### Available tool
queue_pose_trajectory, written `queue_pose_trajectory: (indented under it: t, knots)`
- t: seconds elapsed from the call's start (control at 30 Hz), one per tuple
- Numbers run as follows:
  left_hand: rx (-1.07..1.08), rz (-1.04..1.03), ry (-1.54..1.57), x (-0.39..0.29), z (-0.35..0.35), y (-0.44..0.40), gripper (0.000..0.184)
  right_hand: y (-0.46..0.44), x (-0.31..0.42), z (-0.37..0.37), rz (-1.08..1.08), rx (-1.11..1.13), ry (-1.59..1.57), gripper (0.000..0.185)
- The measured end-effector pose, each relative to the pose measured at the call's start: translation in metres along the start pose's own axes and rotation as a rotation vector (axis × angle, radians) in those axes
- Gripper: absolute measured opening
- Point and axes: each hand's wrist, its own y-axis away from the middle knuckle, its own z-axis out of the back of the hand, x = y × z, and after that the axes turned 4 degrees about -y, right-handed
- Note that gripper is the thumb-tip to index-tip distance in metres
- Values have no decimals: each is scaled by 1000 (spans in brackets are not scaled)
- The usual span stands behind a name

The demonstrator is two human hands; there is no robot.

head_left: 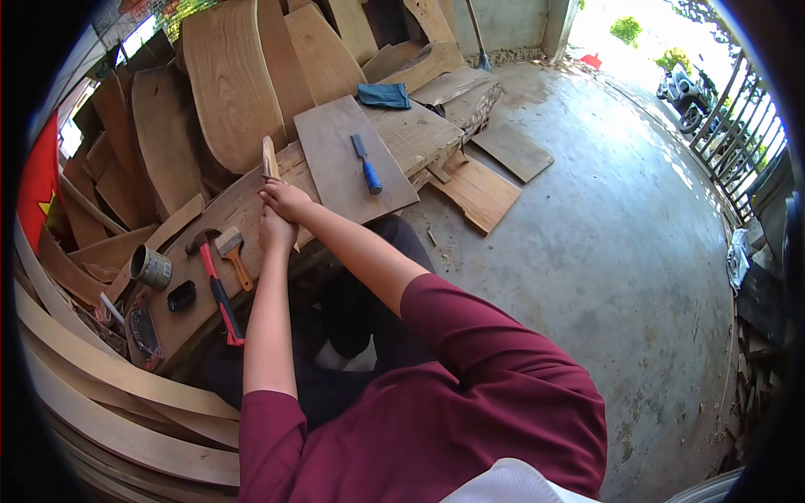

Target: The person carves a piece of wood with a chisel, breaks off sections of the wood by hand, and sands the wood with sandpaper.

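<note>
My left hand (pixel 277 231) and my right hand (pixel 286 201) are together at the near edge of the wooden bench (pixel 243 201). Both are closed around a narrow wooden piece (pixel 269 158), whose upper end rises beyond the fingers and whose lower tip shows below them. The right hand lies above the left one. Just right of them, a blue-handled chisel (pixel 366 164) rests on a flat board (pixel 335 134). To the left lie a hammer with a red and black handle (pixel 220 289) and a brush (pixel 235 258).
A tin can (pixel 151 267) and a small black object (pixel 181 296) sit at the bench's left. Curved wooden panels (pixel 231 84) lean behind it. A blue cloth (pixel 384 95) lies at the back. Loose boards (pixel 474 193) are on the floor to the right.
</note>
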Motion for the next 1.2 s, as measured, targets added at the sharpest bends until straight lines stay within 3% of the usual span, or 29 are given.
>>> queue_pose_trajectory:
  t: [0.5,0.63,0.77,0.83,0.9,0.97,1.03,1.17,1.2]
  knots:
    - [83,26,-31,-4,4,7,68,11,1,4,33,-16,-101,34]
    - [23,-25,-59,-6,3,20,68,24,-5,7,37,-32,-210,25]
    - [-10,-37,-14,1,-4,23,62,44,9,32,-10,172,-438,25]
    - [-103,-59,117,10,-15,20,57,57,16,51,20,287,-423,36]
    - [-107,-33,127,-2,1,32,59,65,25,73,-107,401,-488,36]
    - [-86,-24,155,-2,1,30,63,72,23,89,8,249,-298,32]
    - [-106,-31,156,-6,3,33,63,70,25,105,-147,180,-209,27]
    - [-124,-42,115,-5,2,35,61,57,15,124,61,-224,-37,31]
    - [-132,-41,118,-4,-1,34,61,51,19,131,15,-238,-27,28]
